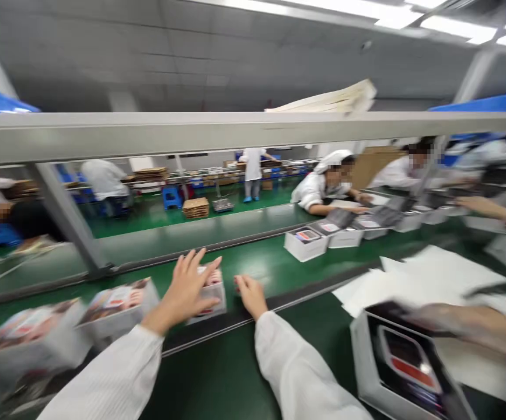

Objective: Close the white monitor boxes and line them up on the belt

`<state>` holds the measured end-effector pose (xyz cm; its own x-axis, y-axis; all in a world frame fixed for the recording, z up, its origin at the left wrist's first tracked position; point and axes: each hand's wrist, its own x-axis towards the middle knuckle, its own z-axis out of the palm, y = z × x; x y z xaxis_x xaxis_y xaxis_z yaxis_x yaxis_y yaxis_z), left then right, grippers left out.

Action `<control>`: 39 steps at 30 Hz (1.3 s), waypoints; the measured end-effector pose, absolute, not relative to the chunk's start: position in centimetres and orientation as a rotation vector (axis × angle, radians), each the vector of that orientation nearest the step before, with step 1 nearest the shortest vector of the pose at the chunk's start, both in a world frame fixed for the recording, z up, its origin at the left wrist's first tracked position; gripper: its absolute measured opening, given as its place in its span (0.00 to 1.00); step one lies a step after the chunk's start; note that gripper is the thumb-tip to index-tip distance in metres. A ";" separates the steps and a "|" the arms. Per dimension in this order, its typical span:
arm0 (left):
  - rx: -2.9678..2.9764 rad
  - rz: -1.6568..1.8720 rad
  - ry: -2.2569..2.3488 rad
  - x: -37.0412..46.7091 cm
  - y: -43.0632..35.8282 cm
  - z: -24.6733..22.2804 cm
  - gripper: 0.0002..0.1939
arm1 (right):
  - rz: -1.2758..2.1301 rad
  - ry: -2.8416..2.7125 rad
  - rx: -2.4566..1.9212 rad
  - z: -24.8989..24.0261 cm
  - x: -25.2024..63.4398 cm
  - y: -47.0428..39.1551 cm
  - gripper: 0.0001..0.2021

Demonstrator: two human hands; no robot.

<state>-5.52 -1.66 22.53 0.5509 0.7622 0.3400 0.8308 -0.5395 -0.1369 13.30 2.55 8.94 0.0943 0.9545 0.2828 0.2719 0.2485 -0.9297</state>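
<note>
My left hand (pixel 187 287) is over a small white box (pixel 213 291) with a printed picture top. Its fingers are spread, and they hide part of the box; whether they touch it I cannot tell. Just right of that box, my right hand (pixel 252 293) is apart from it, fingers loosely bent and nothing visible in them. The box sits at the near edge of the green conveyor belt (pixel 257 259). Left of my hands are two more picture-topped boxes, one (pixel 119 306) close by and another, blurred box (pixel 38 335) farther left.
Open white boxes (pixel 306 242) line the belt's far right, near a co-worker (pixel 323 184) in white. White sheets (pixel 428 274) and a larger open box (pixel 410 361) lie at right, beside another person's blurred arm (pixel 471 326). A metal rail (pixel 235 133) crosses overhead.
</note>
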 end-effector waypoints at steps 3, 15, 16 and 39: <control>-2.517 -0.735 -1.003 -3.3 -4.5 18.3 0.33 | 0.701 -1.338 -1.234 9.2 12.8 2.8 0.16; -2.736 -0.585 -0.799 -1.4 -5.3 6.4 0.41 | 0.910 -1.032 -1.163 9.9 13.4 2.7 0.12; -2.740 -0.590 -0.804 -1.3 -5.5 6.7 0.41 | 0.912 -1.044 -1.168 10.0 13.4 2.6 0.13; -2.886 -0.467 -0.931 -0.4 -6.0 5.6 0.40 | 0.297 -0.530 -1.643 11.6 32.0 10.2 0.21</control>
<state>-0.43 -5.96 5.55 0.7700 0.5587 0.3083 0.5811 -0.8135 0.0231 31.98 10.25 11.56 0.8581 0.5015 0.1104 0.1683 -0.0715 -0.9831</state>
